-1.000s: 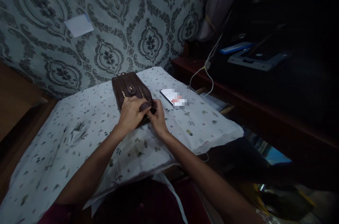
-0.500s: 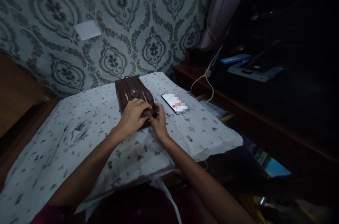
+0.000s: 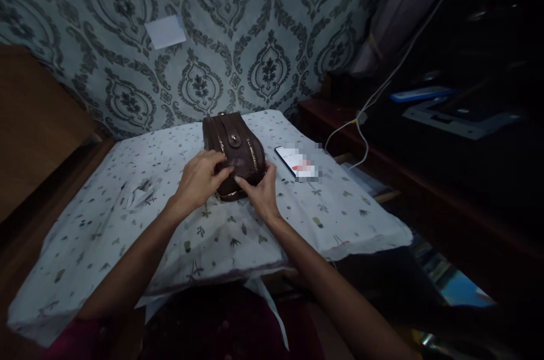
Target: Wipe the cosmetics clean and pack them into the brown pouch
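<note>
A brown leather bag (image 3: 232,149) with gold zips and a strap tab with a gold stud lies on the patterned white cloth (image 3: 331,221). My left hand (image 3: 199,180) is curled over the bag's near left side, its thumb on the leather. From the near right, my right hand (image 3: 264,193) grips the bag's end, thumb on top and fingers round the side, partly hidden behind it. Just right of the bag lies a phone (image 3: 295,162) with a lit, blurred screen.
A crumpled clear wrapper (image 3: 141,194) lies left of the bag. Patterned wallpaper (image 3: 170,76) with a white card (image 3: 165,32) stands behind. A wooden panel (image 3: 38,127) borders the left. On the right, a white cable (image 3: 361,133) hangs near a dark shelf with a blue item (image 3: 419,94).
My hands have moved apart from the bag's near right corner, where they met. The left now sits at its left side, exposing more of the top. The view has shifted left.
</note>
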### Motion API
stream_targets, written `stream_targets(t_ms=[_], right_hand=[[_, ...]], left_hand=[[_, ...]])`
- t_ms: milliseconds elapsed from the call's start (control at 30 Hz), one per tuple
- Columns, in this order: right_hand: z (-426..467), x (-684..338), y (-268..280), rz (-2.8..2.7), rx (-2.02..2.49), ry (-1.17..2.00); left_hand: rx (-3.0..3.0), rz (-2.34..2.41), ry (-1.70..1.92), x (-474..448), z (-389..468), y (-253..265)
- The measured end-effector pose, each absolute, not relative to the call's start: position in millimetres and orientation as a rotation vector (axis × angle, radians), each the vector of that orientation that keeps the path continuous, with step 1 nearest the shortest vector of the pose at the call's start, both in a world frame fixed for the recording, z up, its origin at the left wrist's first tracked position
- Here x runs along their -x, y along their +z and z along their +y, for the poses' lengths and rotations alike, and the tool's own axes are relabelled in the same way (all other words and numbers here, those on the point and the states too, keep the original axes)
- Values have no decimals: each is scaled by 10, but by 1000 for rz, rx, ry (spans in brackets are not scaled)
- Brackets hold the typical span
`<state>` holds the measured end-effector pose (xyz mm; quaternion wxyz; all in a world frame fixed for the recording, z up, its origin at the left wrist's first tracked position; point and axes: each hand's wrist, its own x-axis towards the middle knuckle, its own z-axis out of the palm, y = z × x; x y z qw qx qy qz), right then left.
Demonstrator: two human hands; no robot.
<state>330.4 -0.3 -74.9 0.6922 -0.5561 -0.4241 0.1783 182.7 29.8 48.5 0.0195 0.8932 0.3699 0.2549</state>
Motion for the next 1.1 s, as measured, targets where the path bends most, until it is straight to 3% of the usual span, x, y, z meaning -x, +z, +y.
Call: stream_targets(t_ms=[867,1100], right_hand=[[251,-3413,-606,-842,1317,284],[140,-3468,-655,-1064,1217,313]], left_hand=[[-2504,1006,833,-1767,437,444],[-2476,1004,853,-1752,398,462]])
